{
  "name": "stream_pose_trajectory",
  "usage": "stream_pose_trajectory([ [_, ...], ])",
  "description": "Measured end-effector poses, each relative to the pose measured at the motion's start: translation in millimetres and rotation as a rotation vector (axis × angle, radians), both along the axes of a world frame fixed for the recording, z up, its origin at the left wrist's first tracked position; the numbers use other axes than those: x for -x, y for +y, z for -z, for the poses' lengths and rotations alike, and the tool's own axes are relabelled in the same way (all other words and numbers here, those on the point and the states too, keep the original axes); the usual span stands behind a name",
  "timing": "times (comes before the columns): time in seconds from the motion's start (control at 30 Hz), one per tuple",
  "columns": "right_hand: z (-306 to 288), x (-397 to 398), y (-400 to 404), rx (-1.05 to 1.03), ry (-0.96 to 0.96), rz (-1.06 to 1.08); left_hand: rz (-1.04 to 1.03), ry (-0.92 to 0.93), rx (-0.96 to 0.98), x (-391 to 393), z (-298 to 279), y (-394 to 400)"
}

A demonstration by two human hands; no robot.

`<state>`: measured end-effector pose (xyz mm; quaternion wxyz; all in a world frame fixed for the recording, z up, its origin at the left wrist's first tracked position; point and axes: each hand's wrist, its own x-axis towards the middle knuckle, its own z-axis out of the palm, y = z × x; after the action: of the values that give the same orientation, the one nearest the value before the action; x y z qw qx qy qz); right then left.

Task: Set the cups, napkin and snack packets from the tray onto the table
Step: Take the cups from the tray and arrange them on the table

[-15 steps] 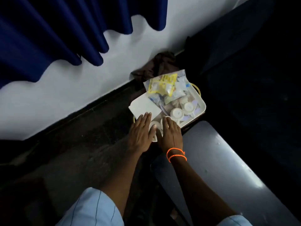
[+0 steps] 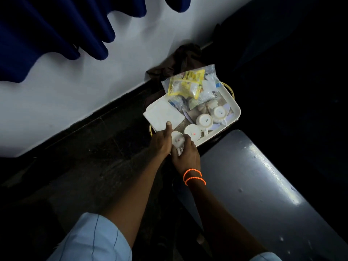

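Note:
A white tray (image 2: 236, 108) sits on the dark floor by the wall. It holds several upturned white cups, among them one near the middle (image 2: 204, 120) and one by the near edge (image 2: 192, 131), a folded white napkin (image 2: 163, 114), and clear bags with a yellow snack packet (image 2: 188, 84). My left hand (image 2: 161, 141) and my right hand (image 2: 187, 154) close from both sides on one upturned cup (image 2: 177, 139) at the tray's near corner. My left thumb points up over the napkin's edge.
A grey table top (image 2: 254, 178) lies to the right of my arms, just below the tray. A brown cloth (image 2: 180, 59) is bunched behind the tray against the white wall. A blue curtain (image 2: 56, 31) hangs at the top left.
Both hands have drawn together around the nearest cup, and more of its base now shows between them. The view has shifted slightly.

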<state>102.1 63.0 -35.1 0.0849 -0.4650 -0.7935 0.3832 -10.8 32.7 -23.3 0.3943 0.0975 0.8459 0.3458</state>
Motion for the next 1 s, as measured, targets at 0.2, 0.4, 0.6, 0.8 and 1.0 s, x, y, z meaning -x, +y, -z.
stream_pose_trajectory([
  [0.2, -19, -5, -2, 0.130, 0.158, 0.068, -0.357, 0.145, -0.139, -17, -17, -9],
  [0.4, -41, -17, 3, 0.369, 0.394, 0.381, -0.317, 0.251, -0.274, -25, -31, -14],
  [0.6, -39, -73, 32, 0.514, 0.639, 0.736, -0.017, -0.266, -0.422, -51, -35, 18],
  [0.8, -20, -163, 46, 0.550, 0.696, 0.991, 0.413, -0.508, -0.381, -120, -20, 53],
  [1.0, 11, -257, 26, 0.565, 0.693, 1.327, 0.777, -0.491, -0.207, -216, 14, 71],
])
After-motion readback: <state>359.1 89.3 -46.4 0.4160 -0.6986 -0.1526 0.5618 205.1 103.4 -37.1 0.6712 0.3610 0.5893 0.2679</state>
